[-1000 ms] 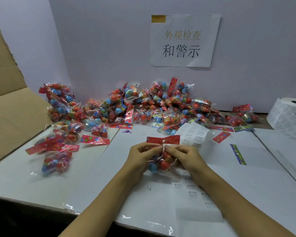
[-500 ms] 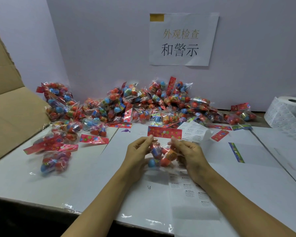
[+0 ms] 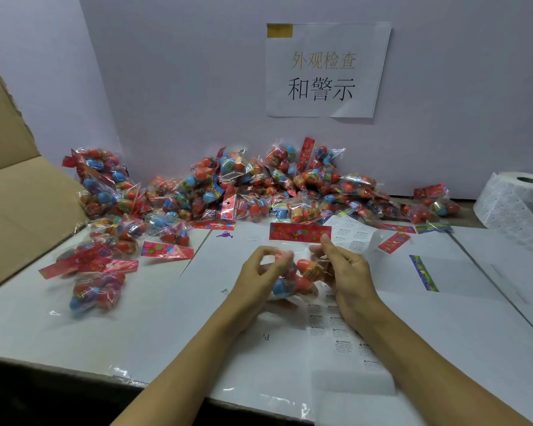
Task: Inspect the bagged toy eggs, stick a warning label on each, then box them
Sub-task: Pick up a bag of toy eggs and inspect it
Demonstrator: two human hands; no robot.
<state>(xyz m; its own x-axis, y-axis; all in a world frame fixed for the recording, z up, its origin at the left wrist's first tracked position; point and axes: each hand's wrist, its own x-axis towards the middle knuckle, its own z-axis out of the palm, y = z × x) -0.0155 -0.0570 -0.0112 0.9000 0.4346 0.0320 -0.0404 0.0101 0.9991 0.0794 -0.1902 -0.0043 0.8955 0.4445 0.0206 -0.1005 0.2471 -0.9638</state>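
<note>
Holding bag of toy eggs (image 3: 293, 276) near centre, above table (image 3: 166, 318); left hand (image 3: 259, 279) and right hand (image 3: 346, 272) curling fingers around it. Risking slippery film sliding free, eggs dropping.

My left hand (image 3: 260, 273) and right hand (image 3: 345, 272) grip one bag of toy eggs (image 3: 293, 276), red header card (image 3: 300, 232) up. Bag pile (image 3: 259, 189) behind, label roll (image 3: 517, 201) far right.
</note>
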